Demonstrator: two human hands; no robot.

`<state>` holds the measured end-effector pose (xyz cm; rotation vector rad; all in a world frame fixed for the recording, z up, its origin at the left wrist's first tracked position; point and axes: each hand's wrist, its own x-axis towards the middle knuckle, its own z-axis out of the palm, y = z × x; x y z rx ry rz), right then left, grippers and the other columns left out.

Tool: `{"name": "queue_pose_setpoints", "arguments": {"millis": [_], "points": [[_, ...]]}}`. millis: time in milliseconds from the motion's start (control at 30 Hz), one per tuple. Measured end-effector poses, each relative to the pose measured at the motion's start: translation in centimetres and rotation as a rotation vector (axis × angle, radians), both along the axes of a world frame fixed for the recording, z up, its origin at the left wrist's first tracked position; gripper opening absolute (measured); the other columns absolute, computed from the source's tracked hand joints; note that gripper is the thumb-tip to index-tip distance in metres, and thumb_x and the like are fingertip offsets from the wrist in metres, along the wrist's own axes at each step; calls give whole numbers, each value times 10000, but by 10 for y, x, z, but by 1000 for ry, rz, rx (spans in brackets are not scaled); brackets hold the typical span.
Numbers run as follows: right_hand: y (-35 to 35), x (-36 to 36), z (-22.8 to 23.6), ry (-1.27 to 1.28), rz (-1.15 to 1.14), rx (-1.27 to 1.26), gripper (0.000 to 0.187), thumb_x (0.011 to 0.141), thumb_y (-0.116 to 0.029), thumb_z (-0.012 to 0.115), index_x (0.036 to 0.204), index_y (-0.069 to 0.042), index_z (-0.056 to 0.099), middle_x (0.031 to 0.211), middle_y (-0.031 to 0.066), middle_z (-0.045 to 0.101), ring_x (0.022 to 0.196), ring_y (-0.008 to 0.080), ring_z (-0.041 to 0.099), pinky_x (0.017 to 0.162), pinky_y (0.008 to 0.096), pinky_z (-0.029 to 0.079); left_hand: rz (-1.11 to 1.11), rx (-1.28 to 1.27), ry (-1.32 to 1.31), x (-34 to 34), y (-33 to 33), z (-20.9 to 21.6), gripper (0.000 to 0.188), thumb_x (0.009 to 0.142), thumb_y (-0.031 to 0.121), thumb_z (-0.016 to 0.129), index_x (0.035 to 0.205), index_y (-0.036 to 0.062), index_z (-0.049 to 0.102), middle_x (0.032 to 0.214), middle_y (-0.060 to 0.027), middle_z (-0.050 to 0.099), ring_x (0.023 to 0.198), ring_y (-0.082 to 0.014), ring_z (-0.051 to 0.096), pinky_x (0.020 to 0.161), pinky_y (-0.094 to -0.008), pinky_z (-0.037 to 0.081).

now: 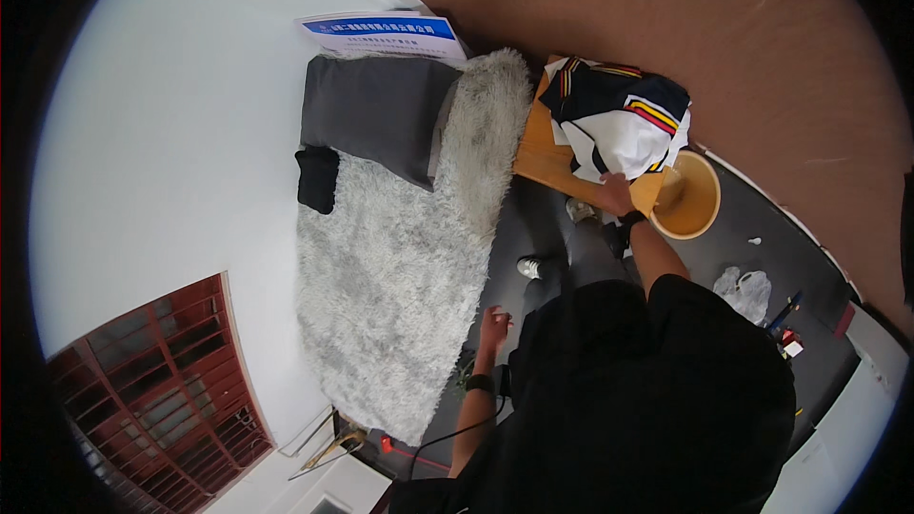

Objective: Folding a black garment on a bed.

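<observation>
My right hand [616,193] reaches out to a wooden table [541,154], its fingers closed on the lower edge of a white and dark jacket [619,133]. Red, yellow and black stripes run along this bunched-up garment, which covers much of the tabletop. Lower down, beside the edge of a bed, hangs my left hand [494,329]. Its fingers are loosely bent and a little apart, with nothing visible in them.
A fluffy grey blanket [390,266] covers the bed, with a dark grey pillow [376,114] and a folded black cloth [317,179] on it. Right of the table stands a yellow bucket [703,214]. A clear plastic bag [745,293] lies on the floor.
</observation>
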<state>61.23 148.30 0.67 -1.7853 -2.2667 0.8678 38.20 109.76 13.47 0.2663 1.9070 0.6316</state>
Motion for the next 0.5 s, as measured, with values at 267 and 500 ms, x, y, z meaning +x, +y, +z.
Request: {"name": "queue_pose_setpoints", "arguments": {"millis": [267, 500], "points": [[37, -12, -12, 80, 210, -93, 271, 770, -251, 557, 712, -5, 654, 823, 208, 637, 847, 379, 589, 766, 481, 471, 68, -111, 6, 35, -24, 17, 417, 861, 137, 587, 1208, -6, 406, 855, -121, 638, 712, -191, 647, 650, -309, 511], [42, -12, 10, 226, 183, -214, 253, 783, -203, 550, 708, 23, 636, 783, 227, 633, 794, 386, 610, 714, 469, 480, -24, -153, -48, 27, 0, 30, 334, 901, 142, 538, 1174, -30, 451, 913, -150, 635, 735, -205, 645, 671, -318, 514]]}}
